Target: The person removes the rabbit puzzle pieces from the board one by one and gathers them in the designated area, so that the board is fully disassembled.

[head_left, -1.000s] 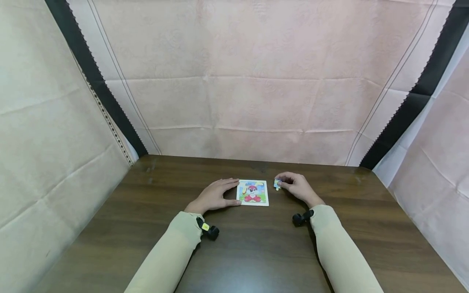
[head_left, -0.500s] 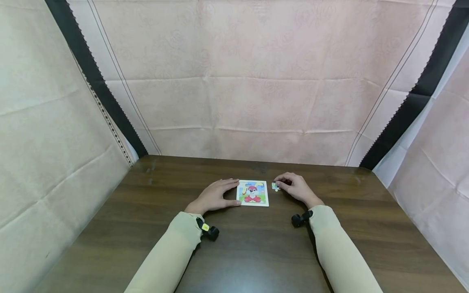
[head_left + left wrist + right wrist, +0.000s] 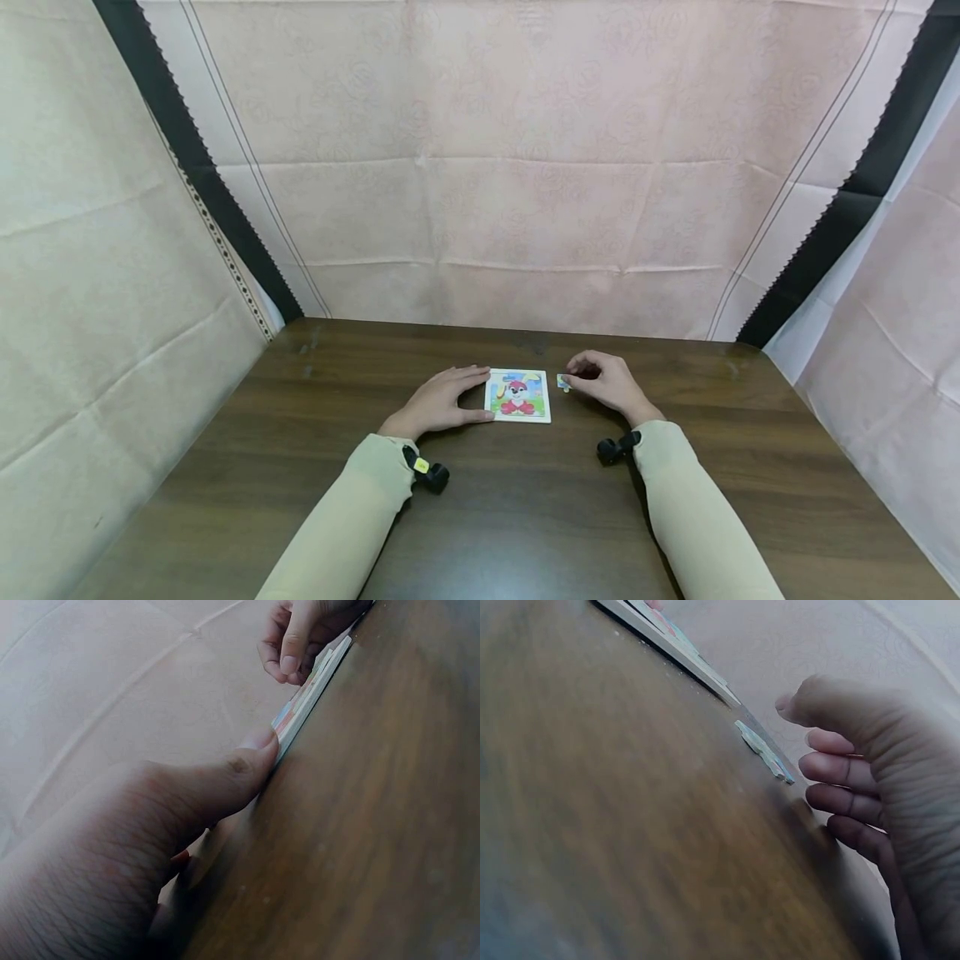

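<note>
A jigsaw puzzle in a white-edged frame [image 3: 517,396], showing a pink cartoon animal, lies flat on the table. My left hand [image 3: 437,402] rests at its left side, straight fingertips at the far corner and thumb at the near corner. In the left wrist view the thumb [image 3: 225,776] touches the frame's edge. Just right of the frame, apart from it, a small puzzle piece [image 3: 761,752] lies on the table. Loosely bent over that piece is my right hand [image 3: 609,387]; in the right wrist view a gap shows between its fingers and the piece.
The brown wooden table [image 3: 495,517] reaches to a pale creased cloth wall [image 3: 525,208] behind, with more cloth at both sides. Each wrist wears a small black camera [image 3: 617,450].
My right hand brought the puzzle piece slightly left and laid it flat beside the frame. Its fingers have since come away from the piece. The left hand stays put.
</note>
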Demonstrator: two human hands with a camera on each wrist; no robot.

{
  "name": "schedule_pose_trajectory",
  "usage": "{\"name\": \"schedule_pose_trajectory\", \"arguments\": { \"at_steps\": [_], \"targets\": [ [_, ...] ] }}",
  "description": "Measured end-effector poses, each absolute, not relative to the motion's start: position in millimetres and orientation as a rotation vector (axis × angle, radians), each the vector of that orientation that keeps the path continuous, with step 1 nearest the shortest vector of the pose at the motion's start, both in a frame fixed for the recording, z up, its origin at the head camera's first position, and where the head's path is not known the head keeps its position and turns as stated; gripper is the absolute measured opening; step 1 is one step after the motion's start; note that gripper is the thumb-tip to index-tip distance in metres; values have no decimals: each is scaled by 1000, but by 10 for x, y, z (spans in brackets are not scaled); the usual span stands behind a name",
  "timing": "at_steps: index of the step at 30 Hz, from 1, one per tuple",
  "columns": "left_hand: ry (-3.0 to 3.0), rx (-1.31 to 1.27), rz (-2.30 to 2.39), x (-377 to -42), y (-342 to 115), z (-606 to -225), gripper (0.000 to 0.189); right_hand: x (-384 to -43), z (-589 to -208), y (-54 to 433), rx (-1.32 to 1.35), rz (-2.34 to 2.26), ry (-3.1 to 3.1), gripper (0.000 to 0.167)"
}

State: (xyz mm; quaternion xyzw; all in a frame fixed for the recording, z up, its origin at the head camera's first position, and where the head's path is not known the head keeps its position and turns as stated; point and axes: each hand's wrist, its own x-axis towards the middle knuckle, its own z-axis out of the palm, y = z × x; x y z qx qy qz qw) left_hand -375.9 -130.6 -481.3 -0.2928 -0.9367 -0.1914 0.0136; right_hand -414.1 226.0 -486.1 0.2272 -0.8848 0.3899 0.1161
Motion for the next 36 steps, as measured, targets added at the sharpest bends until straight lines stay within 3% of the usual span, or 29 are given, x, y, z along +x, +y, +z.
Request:
{"name": "schedule_pose_trajectory", "arguments": {
  "at_steps": [36],
  "targets": [
    [-2913,-914,-568,-3744,-1297,-4820,90,-4139,-4855,2247,704,1100,-2557,20]
  ]
}}
